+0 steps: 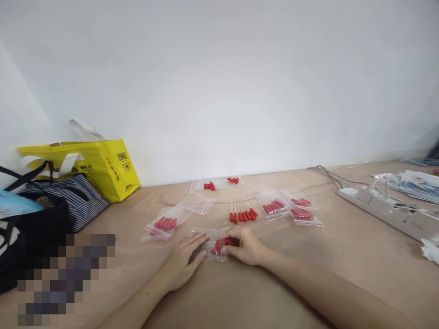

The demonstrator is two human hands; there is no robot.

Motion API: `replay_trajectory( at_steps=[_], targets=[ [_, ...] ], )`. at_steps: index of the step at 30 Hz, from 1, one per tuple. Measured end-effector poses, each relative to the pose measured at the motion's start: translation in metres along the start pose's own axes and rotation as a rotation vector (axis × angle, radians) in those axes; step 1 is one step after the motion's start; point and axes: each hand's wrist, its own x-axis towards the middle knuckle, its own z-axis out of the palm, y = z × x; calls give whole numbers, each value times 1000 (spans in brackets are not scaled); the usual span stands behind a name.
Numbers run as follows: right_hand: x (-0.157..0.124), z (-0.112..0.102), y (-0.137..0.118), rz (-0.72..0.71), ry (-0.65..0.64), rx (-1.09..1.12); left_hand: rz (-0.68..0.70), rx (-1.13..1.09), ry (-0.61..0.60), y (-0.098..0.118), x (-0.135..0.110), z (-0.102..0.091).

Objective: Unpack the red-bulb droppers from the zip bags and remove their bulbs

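Observation:
A clear zip bag (211, 238) lies flat between my hands, with several red-bulbed droppers (219, 247) in it. My left hand (183, 261) rests on its left end, fingers stretched out and thumb apart. The fingers of my right hand (245, 246) curl around the right end, by the red bulbs, and partly hide them. Just beyond, loose glass droppers (243, 215) lie side by side in a fan, bulbs toward me.
Filled dropper bags lie left (165, 223), right (273, 206), farther right (302, 214) and near the wall (209, 186). An unfilled-looking zip bag (195, 204) lies mid-table. A yellow bag (116, 176) and striped pouch (87, 201) stand left. A power strip (373, 208) with cables lies right.

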Motion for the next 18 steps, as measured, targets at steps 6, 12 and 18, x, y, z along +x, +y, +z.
replay_trajectory(
  at_steps=[6, 12, 18],
  targets=[
    [-17, -20, 17, 84, 141, 143, -16, 42, -17, -1, -2, -1],
    [-27, -71, 39, 219, 281, 359, -32, 42, -33, 0, 0, -2],
    [-15, -80, 61, 136, 664, -51, -35, 25, -15, 0, 1, -2]
  ],
)
